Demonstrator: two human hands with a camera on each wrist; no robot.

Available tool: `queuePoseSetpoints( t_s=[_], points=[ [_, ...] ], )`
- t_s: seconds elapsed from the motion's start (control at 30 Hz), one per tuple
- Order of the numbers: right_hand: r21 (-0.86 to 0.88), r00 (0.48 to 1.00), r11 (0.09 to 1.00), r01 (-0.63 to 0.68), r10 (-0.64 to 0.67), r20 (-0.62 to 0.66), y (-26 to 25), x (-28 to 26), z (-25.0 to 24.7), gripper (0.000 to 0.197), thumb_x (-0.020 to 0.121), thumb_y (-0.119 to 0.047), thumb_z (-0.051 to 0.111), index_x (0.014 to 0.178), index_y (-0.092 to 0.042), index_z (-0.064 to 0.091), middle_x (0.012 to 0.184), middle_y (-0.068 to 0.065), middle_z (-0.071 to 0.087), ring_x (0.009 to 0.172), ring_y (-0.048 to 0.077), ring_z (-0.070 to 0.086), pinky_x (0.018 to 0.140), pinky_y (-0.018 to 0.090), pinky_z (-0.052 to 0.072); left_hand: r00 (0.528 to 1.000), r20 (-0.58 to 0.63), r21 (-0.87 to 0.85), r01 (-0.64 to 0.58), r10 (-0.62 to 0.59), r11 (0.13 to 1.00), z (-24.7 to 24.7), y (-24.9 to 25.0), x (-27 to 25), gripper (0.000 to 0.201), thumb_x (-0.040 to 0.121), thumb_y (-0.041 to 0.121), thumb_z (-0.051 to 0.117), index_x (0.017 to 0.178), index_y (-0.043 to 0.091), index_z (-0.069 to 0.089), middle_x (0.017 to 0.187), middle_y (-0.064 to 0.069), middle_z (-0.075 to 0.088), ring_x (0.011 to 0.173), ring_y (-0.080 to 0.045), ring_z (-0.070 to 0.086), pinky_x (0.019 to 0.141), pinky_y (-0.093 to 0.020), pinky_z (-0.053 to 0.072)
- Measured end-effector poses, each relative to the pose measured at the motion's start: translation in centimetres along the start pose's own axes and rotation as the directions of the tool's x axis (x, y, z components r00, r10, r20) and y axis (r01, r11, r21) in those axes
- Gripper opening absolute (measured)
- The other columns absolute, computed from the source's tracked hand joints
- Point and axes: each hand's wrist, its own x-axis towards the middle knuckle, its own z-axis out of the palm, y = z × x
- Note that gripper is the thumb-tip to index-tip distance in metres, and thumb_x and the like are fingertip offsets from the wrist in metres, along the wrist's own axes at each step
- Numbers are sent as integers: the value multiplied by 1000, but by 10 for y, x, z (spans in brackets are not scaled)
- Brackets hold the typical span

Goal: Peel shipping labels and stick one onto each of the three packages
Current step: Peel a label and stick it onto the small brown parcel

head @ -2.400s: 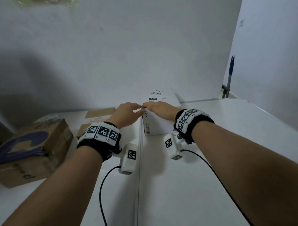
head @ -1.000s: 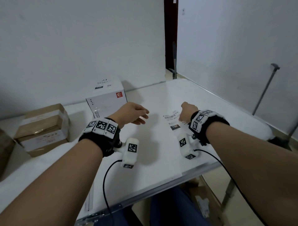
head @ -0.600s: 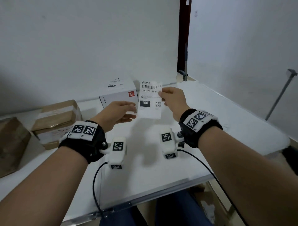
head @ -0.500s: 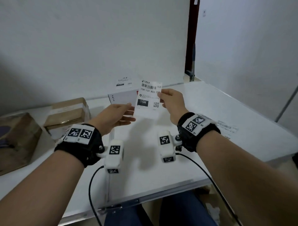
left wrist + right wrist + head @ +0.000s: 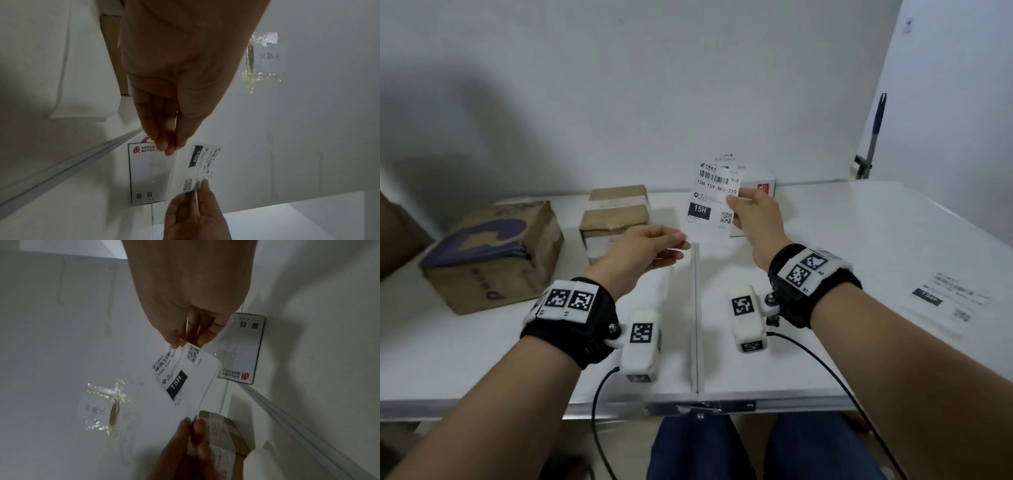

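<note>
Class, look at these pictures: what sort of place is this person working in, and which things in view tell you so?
Probably a small parcel-packing or mailroom space: cardboard boxes and a white box stand on a white table by a bare wall, and the right hand holds up a barcoded shipping label.

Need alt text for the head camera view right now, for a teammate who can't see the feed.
Right hand holds a shipping label upright above a white table while the left hand pinches its lower left corner. Behind stand three packages: large brown box, smaller taped box, white box.
</note>
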Motion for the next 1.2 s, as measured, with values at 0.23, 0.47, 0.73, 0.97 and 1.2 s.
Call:
queuePoseSetpoints(
  t_s=[0.23, 0.47, 0.73, 0.97, 1.2],
  points=[
    [14, 989, 995, -100, 98, 110, 6, -3, 32, 18, 91, 0, 56, 108, -4, 61, 112, 17, 66, 90, 23, 61, 82, 35, 54, 984, -121, 94, -117, 128, 989, -19, -3, 7, 5, 89, 14, 65, 85, 14, 69, 77, 3, 73, 63, -8, 61, 77, -29, 53],
    [78, 975, 980, -183, 170, 144, 10, -1, 53, 25, 93, 1, 52, 116, -1, 61, 119, 12, 66, 69, 6, 59, 48, 11, 47, 886, -276, 610, -138, 373, 780, -48, 9, 29, 20, 94, 31, 55, 100, 21, 71, 97, 5, 71, 87, -11, 62, 73, -17, 45],
    [109, 962, 969, -219, 196, 193, 14, 5, 74, 26, 94, -3, 52, 119, 0, 60, 121, 11, 66, 94, 18, 64, 62, 18, 53, 898, -126, 806, -155, 421, 571, -57, -7, 41, 27, 97, 20, 48, 112, 20, 71, 106, -1, 71, 97, -17, 60, 71, -20, 32],
    [99, 976, 974, -202, 192, 102, 8, 11, 74, 13, 95, -6, 52, 101, -12, 62, 113, 8, 68, 81, 15, 63, 64, 24, 51, 947, -38, 796, -165, 320, 582, -46, 14, 18, 28, 97, 23, 50, 119, 25, 67, 119, 5, 67, 107, -11, 57, 82, -19, 36],
    [88, 984, 981, -173, 169, 60, 1, 9, 54, 17, 96, -7, 50, 110, -8, 61, 103, 6, 66, 68, 9, 55, 45, 16, 41, 970, -5, 610, -191, 245, 769, -25, 14, 4, 22, 95, 25, 56, 109, 29, 73, 106, 16, 70, 100, -2, 61, 91, -18, 45]
  ],
)
